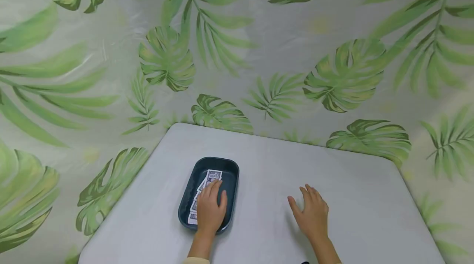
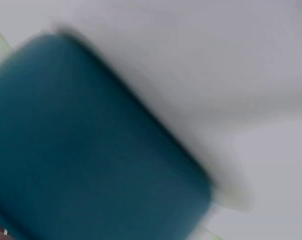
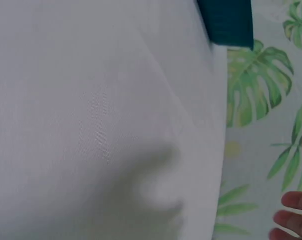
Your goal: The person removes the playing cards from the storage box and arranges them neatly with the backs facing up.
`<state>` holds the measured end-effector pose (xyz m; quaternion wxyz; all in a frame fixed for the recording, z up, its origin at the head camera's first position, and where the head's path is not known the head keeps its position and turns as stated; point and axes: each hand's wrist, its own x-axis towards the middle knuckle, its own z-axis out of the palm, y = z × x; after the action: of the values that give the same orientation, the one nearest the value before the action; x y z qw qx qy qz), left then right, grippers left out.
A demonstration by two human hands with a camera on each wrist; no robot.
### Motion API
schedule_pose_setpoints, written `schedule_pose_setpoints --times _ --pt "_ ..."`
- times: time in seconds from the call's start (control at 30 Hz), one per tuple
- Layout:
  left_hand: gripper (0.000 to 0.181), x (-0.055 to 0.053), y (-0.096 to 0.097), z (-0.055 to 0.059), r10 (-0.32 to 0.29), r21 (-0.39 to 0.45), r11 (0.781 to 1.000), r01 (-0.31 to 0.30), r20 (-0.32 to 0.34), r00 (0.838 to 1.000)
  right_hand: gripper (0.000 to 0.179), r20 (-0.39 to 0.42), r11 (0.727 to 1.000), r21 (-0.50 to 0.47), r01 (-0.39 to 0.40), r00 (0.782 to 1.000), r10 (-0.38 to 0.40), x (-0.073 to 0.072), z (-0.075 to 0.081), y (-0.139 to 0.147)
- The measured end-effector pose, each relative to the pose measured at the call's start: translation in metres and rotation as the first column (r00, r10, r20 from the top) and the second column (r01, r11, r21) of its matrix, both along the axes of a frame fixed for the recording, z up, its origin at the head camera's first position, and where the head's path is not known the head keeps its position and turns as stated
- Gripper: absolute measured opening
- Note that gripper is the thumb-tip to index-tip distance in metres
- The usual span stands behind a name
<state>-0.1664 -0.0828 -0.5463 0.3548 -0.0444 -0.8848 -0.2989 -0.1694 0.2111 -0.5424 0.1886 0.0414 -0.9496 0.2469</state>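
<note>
Playing cards (image 1: 213, 174) are spread in an overlapping row inside the dark tray (image 1: 231, 186), along its left side, below and just beyond the fingers of the left hand (image 1: 211, 210), by far the nearer of the two. Any handling of them would seem to turn on that line: the row is laid roughly along the tray's long axis, which is pointed away from the person, its far end leaning slightly right. Part of the row is covered by the left hand, its fingers extended forward, the thumb held apart (no pinch is shown, though contact with the cards cannot be told). The right hand (image 1: 311, 211) is held well apart, right of the tray at the white table (image 1: 270, 173), angled forward and slightly left, its thumb spread from loosely extended fingers, nothing gripped.
</note>
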Motion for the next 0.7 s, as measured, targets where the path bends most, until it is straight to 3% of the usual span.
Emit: schedule_pose_setpoints --times 0.07,0.13,0.27,0.47,0.7 --pt "0.027 0.003 -0.018 -0.001 0.063 0.014 0.998 -0.063 -0.065 0.996 0.048 -0.048 0.999 -0.041 -0.005 0.999 0.004 -0.001 0.000 -0.006" --pt "0.023 0.007 -0.036 -0.002 0.123 0.032 0.992 -0.120 -0.089 0.988 0.038 -0.070 0.996 -0.089 -0.024 0.997 0.017 -0.003 0.001 -0.013" --pt "0.021 0.013 -0.069 -0.003 0.212 0.055 0.976 -0.208 -0.067 0.975 0.032 -0.058 0.977 -0.201 -0.067 0.997 0.057 -0.011 0.008 -0.032" --pt "0.024 0.023 -0.092 -0.010 0.241 0.063 0.967 -0.248 0.096 0.966 0.031 0.022 0.947 -0.297 -0.123 0.991 0.135 -0.026 0.023 -0.070" --pt "0.021 0.038 -0.100 -0.017 0.216 0.122 0.958 -0.258 0.281 0.935 0.028 -0.020 0.918 -0.312 -0.243 0.968 0.250 -0.040 0.038 -0.120"
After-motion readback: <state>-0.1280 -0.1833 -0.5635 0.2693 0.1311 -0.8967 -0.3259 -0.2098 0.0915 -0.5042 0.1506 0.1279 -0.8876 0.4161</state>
